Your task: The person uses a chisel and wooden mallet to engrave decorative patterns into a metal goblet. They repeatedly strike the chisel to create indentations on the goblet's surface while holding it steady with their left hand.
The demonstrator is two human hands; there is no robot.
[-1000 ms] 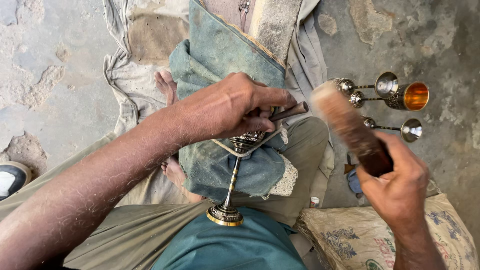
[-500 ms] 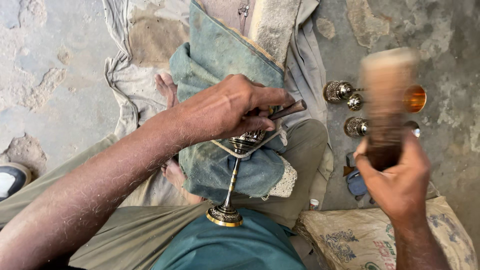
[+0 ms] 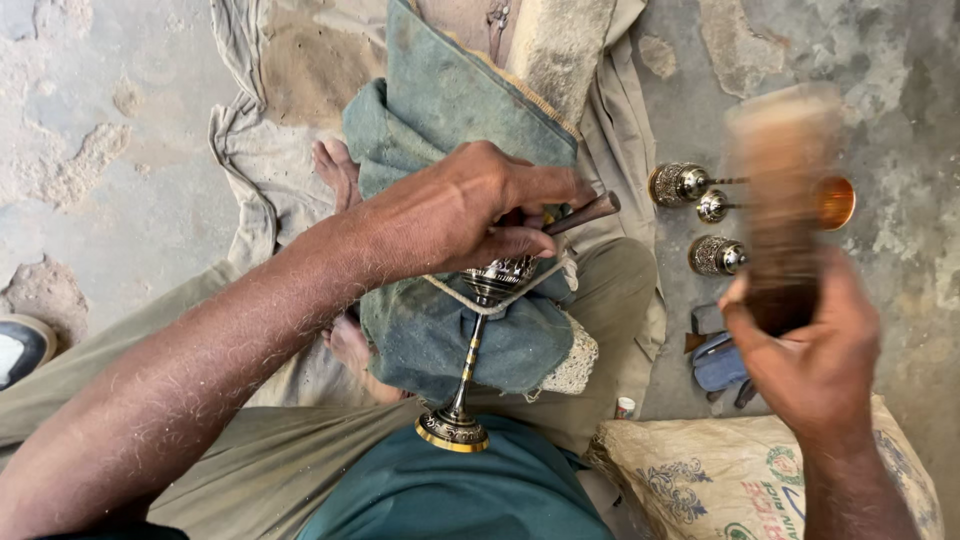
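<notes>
Goblet: a slim metal goblet (image 3: 470,340) lies tilted across the person's lap, its cup end under the left hand and its foot towards the person's body.
Goblet cup: dark, silvery, with fine engraved patterning; it rests against a fold of blue-green cloth (image 3: 440,110) draped over the knee.
Goblet stem: thin, banded in brass and dark metal, running down to a round base with a golden rim just above the teal shirt (image 3: 450,500).
Left hand: the left hand (image 3: 470,210) is curled closed over the cup, pinning a small tool with a wooden handle (image 3: 583,213) against the engraved surface; the handle sticks out to the right past the knuckles.
Right hand: the right hand (image 3: 800,350) is wrapped tightly round the lower end of a wooden mallet (image 3: 785,190), held upright and blurred with motion, well apart from the goblet.
Floor: three finished metal pieces (image 3: 700,215) with engraved silvery cups lie on the grey concrete floor (image 3: 900,90), partly behind the mallet; one shows an amber-gold glint to the right.
Other things: a printed sack (image 3: 700,480) lies at the lower right, and a bare foot (image 3: 335,170) shows beside the cloth.
Change from a second ago: the mallet then slanted low, its head close to the tool handle; now it stands raised and away to the right.
Change from half a second ago: the mallet is in much the same raised position; the left hand and goblet have not shifted.
</notes>
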